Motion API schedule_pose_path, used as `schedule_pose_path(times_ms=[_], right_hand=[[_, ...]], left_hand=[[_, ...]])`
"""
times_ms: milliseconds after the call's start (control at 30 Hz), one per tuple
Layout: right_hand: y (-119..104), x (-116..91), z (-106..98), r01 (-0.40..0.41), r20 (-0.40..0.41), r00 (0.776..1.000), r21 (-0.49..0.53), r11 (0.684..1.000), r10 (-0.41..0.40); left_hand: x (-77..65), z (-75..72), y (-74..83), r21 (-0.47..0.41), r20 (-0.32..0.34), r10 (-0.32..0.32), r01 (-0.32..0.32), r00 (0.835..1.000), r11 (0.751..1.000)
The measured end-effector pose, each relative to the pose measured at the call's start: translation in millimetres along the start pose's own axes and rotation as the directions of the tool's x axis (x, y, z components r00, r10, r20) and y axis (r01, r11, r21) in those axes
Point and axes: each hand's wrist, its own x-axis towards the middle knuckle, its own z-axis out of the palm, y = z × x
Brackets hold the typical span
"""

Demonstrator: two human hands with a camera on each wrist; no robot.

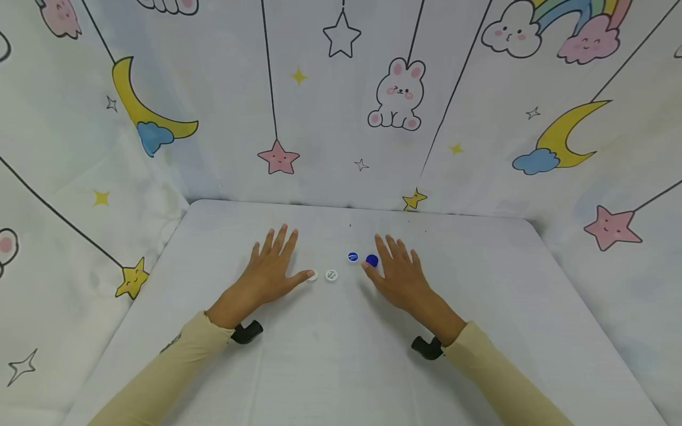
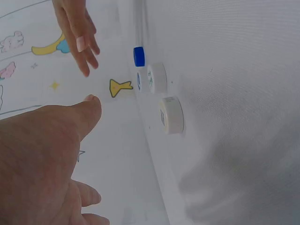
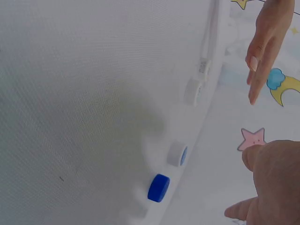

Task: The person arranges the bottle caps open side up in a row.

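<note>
Both hands hover over the table with fingers spread and nothing held. My left hand (image 1: 267, 273) has its thumb overlapping a white bottle cap (image 1: 314, 276) in the head view, while the left wrist view shows the thumb apart from that cap (image 2: 173, 115). Beside it lies a second white cap (image 1: 331, 276) with dark green print. Further right are a white cap with a blue-and-white top (image 1: 353, 257) and a solid blue cap (image 1: 372, 260). The thumb of my right hand (image 1: 401, 277) is nearest the blue cap, which also stands out in the right wrist view (image 3: 159, 188).
A white-covered table (image 1: 330, 367) carries the caps near its middle. Behind its far edge hangs a pale cloth backdrop (image 1: 224, 94) printed with stars, moons and a rabbit. Dark wrist-worn devices (image 1: 247, 332) stick out beneath both sleeves.
</note>
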Motion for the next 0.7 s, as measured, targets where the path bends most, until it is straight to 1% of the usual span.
schedule_pose_path(times_ms=[300, 567, 700], right_hand=[[-15, 7, 3, 0.07, -0.043, 0.997, 0.04, 0.997, -0.068], [-33, 15, 8, 0.115, -0.035, 0.993, 0.061, 0.991, -0.113], [-39, 18, 12, 0.149, -0.042, 0.988, 0.074, 0.986, -0.147]], left_hand=[[-3.1, -0.7, 1.1, -0.037, -0.002, 0.025, -0.025, 1.0, 0.999], [-3.6, 0.4, 0.7, -0.021, -0.033, 0.064, -0.064, 0.997, 0.998], [-3.6, 1.1, 0.1, -0.017, -0.037, 0.087, -0.087, 0.996, 0.996]])
